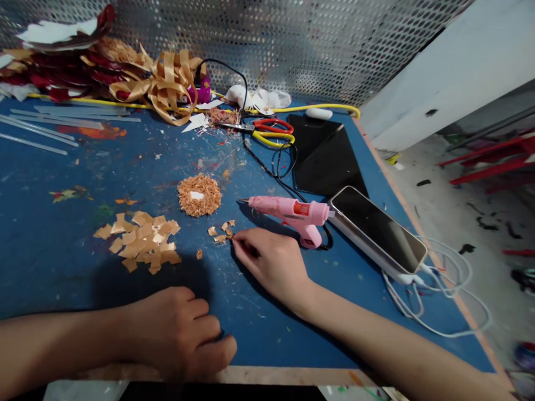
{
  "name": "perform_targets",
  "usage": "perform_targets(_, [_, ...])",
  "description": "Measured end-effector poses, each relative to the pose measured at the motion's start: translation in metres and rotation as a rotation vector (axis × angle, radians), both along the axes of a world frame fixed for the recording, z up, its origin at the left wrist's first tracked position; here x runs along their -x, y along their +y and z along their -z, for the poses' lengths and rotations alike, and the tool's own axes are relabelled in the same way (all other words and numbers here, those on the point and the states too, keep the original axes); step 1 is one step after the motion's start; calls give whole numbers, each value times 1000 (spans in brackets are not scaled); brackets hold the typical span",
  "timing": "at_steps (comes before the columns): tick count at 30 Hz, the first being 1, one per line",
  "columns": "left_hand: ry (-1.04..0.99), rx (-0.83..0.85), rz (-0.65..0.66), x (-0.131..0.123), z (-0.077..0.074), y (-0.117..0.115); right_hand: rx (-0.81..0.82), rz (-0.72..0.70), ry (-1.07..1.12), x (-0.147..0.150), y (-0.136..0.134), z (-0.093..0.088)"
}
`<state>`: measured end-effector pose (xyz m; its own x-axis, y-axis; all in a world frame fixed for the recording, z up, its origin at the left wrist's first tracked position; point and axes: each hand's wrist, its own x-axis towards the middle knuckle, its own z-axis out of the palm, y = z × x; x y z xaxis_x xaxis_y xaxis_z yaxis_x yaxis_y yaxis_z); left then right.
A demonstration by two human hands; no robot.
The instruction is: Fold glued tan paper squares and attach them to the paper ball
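Note:
My right hand [271, 260] lies on the blue table [62, 245], its fingertips pinched at a few small folded tan ribbon pieces [222, 231]. A pink glue gun [292, 213] rests just behind that hand, nozzle pointing left. Left of the nozzle sits a round tan ribbon flower [199, 194] with a white centre. A pile of cut tan ribbon squares [141, 239] lies further left. My left hand [184, 331] rests near the table's front edge, fingers curled in a loose fist with nothing visible in it.
A phone [378, 227] on a white power bank with white cables lies right of the glue gun. A black tablet [324, 153], red-and-yellow scissors [267, 129], gold ribbon loops [167, 81], red petals [62, 67] and glue sticks [37, 131] lie towards the perforated metal back wall.

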<state>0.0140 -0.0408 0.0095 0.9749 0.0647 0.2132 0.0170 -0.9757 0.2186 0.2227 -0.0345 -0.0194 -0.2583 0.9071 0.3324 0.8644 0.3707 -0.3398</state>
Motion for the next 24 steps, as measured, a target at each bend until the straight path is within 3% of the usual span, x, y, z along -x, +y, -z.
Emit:
perform_targets(7, [12, -54, -36, 4, 6, -1, -169, -131, -264, -1, -11, -3])
perform_targets(12, [38, -44, -45, 1, 5, 1, -191, -124, -315, -5, -15, -4])
perform_targets(18, [-6, 3, -36, 2, 4, 5, -128, -173, -148, -15, -14, -2])
perform_targets(24, [47, 81, -116, 5, 8, 4, -24, -237, 110, -16, -24, -5])
